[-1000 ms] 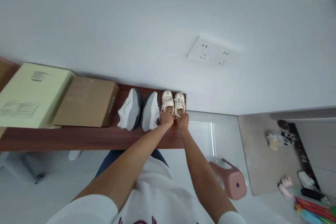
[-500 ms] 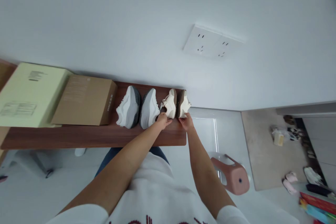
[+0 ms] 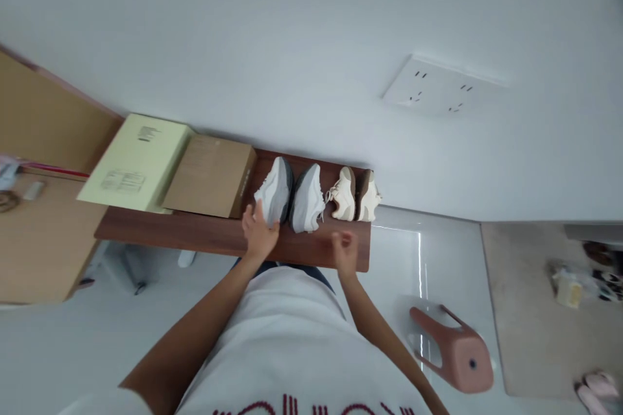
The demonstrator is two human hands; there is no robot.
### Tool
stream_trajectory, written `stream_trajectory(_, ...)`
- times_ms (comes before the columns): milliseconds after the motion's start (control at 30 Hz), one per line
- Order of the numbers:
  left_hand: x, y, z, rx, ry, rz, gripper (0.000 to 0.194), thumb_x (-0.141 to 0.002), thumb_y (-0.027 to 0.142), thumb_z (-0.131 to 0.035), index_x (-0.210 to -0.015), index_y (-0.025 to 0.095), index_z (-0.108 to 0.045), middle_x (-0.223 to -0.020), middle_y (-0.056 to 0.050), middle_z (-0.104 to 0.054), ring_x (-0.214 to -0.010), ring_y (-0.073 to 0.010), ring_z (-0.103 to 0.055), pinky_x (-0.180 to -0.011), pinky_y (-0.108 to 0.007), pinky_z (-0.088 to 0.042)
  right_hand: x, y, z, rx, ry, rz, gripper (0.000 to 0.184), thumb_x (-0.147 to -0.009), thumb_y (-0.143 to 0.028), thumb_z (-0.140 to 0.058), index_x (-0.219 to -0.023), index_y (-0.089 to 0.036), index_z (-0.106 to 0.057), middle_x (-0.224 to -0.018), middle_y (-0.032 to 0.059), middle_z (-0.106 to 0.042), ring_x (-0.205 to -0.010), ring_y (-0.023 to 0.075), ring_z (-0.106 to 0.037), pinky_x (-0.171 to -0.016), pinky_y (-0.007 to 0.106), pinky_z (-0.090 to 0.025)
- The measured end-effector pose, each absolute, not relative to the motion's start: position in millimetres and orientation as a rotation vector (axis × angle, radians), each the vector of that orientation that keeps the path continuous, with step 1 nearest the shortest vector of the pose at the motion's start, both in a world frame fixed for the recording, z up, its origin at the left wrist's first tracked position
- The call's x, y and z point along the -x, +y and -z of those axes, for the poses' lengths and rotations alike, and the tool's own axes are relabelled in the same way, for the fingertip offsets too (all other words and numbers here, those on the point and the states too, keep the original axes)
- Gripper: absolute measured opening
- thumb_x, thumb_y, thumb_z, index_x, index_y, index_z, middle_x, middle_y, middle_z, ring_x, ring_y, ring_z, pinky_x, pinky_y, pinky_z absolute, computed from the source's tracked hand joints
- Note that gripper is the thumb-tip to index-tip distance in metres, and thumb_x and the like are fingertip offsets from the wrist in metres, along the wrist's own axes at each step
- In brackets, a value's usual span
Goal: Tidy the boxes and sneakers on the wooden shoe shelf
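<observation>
Two pairs of sneakers lie on their sides on a dark brown wooden bench (image 3: 214, 225). My left hand (image 3: 259, 231) is at the near end of the left white-and-grey sneaker (image 3: 275, 193), fingers apart; whether it touches the shoe I cannot tell. Beside that shoe is its mate, the right white-and-grey sneaker (image 3: 307, 200). Farther right lie a cream sneaker (image 3: 344, 196) and its mate, another cream sneaker (image 3: 370, 198), their brown soles facing right and left. My right hand (image 3: 345, 251) hovers over the bench's front part, fingers curled and slightly blurred, apart from the shoes.
Left on the bench stand a brown cardboard box (image 3: 209, 174) and a pale green box (image 3: 139, 162). A light wooden desk (image 3: 43, 246) adjoins at far left. The wall with a socket plate (image 3: 438, 87) rises behind. A pink stool (image 3: 462, 353) is on the floor at right.
Both hands have let go of the cream sneakers. My left hand has moved left to the white-and-grey pair; my right hand has drawn back toward me. The view has shifted left.
</observation>
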State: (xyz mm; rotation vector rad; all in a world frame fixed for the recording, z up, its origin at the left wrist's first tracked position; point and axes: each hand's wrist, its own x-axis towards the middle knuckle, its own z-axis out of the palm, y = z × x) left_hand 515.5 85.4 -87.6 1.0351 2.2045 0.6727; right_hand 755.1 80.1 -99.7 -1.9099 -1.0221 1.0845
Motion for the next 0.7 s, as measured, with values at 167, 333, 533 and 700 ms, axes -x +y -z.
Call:
stream_trajectory(167,-491.6,101.1,106.4,-1.072,2.091,-0.463,0.099,-0.075,0.046,-0.075,-0.156,0.015,-0.028,-0.155,-0.022,-0.043,-0.146,-0.0415,-0.040,-0.119,-0.055,-0.034,-678.5,96.5,89.7,1.970,-1.697,-1.391,0.111,-0.075,-0.056,-0.078,-0.163,-0.021,-0.021,-0.159,0.0211,-0.038,-0.140,0.0364,-0.050,-0.108,0.049,-0.047)
stream_trajectory(333,-516.9,124.1,103.5,-0.991,2.053,-0.531,0.106,-0.062,0.041,-0.086,-0.151,0.017,-0.033,-0.156,-0.024,-0.037,-0.146,-0.0461,-0.039,-0.121,-0.053,-0.030,-673.0,126.9,92.3,2.077,-1.667,-1.241,0.105,-0.081,-0.052,-0.070,-0.165,-0.021,-0.016,-0.152,0.0252,-0.041,-0.131,0.0442,-0.057,-0.106,0.055,-0.047)
stream_trajectory(533,-510.0,112.3,91.4,-0.927,1.903,-0.566,0.111,-0.063,0.036,-0.086,-0.156,0.016,-0.029,-0.164,-0.026,-0.027,-0.150,-0.0451,-0.036,-0.122,-0.051,-0.030,-689.6,121.1,103.2,1.976,-1.668,-1.173,0.107,-0.076,-0.055,-0.073,-0.163,-0.020,-0.023,-0.153,0.0265,-0.041,-0.134,0.0469,-0.054,-0.106,0.060,-0.045)
stream_trajectory(700,-439.8,78.1,68.1,-1.175,1.905,-0.798,0.084,-0.083,0.036,-0.070,-0.157,0.015,-0.036,-0.168,-0.021,-0.027,-0.156,-0.0356,-0.029,-0.127,-0.045,-0.024,-671.6,101.8,79.0,1.820,-1.772,-0.755,0.084,-0.086,-0.052,-0.061,-0.156,-0.013,-0.036,-0.155,0.0276,-0.038,-0.144,0.0453,-0.042,-0.113,0.063,-0.039)
